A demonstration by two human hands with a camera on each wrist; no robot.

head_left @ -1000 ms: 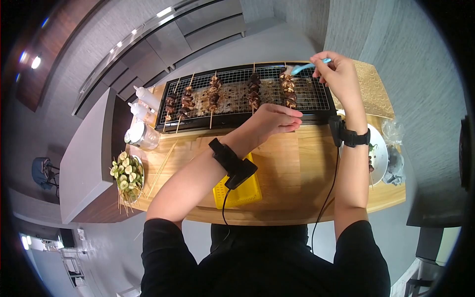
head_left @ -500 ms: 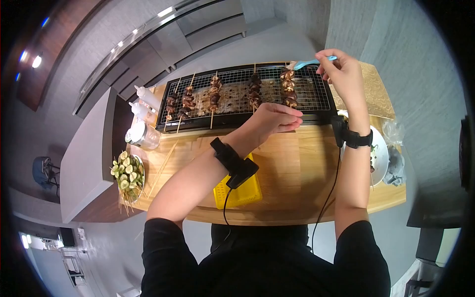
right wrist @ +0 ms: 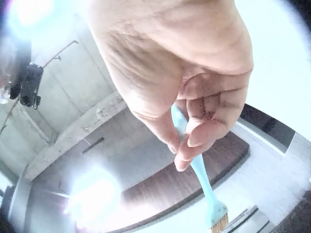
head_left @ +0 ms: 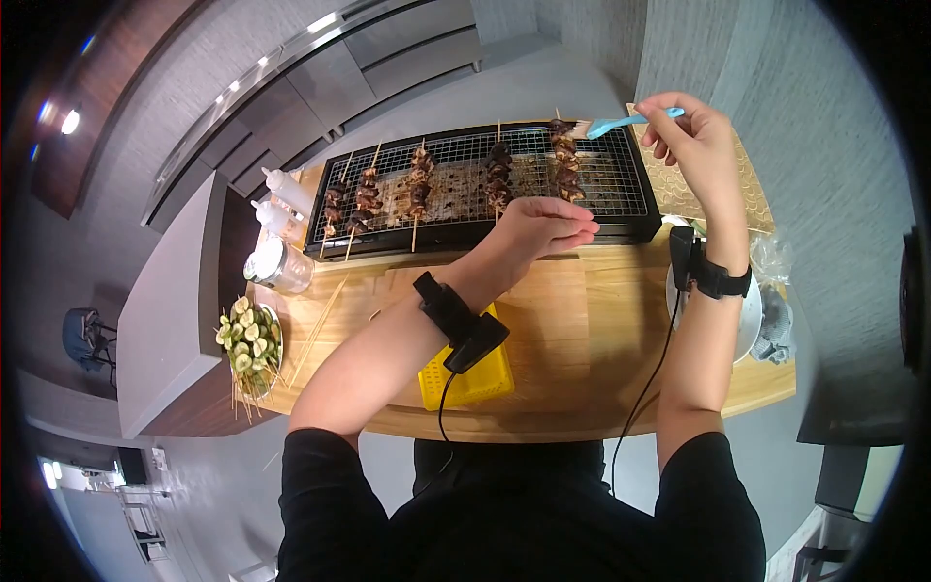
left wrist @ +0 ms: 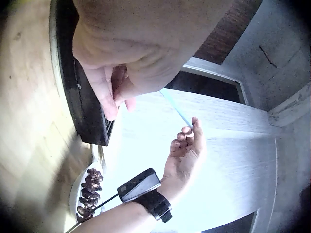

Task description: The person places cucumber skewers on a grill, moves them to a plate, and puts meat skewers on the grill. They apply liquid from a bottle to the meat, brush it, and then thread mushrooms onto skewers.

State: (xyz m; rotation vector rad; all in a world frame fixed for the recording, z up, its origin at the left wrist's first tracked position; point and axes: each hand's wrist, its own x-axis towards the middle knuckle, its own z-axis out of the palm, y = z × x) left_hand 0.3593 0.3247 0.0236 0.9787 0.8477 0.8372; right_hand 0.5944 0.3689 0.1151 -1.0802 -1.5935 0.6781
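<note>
In the head view my left hand [head_left: 538, 233] is at the grill's near edge, thumb and fingers together around the lower end of the rightmost meat skewer [head_left: 565, 160]; the stick's end is hidden behind them. The left wrist view shows those fingertips [left wrist: 113, 109] pinched close by the black grill edge. My right hand [head_left: 698, 141] pinches a light blue brush [head_left: 603, 126] by its handle. Its bristles are at the top meat pieces of that skewer. The brush [right wrist: 201, 177] slants down from my right hand [right wrist: 180, 82] in the right wrist view.
Several other skewers [head_left: 420, 184] lie across the black grill [head_left: 621, 228]. At left are squeeze bottles [head_left: 288, 192], a jar [head_left: 281, 264] and skewered green slices [head_left: 249, 335]. A yellow basket [head_left: 470, 388] is under my left forearm. A white plate [head_left: 749, 325] is at right.
The brush and my right hand have moved right and slightly up. The rightmost skewer has shifted up a little and shows a darker side. My left hand has barely moved.
</note>
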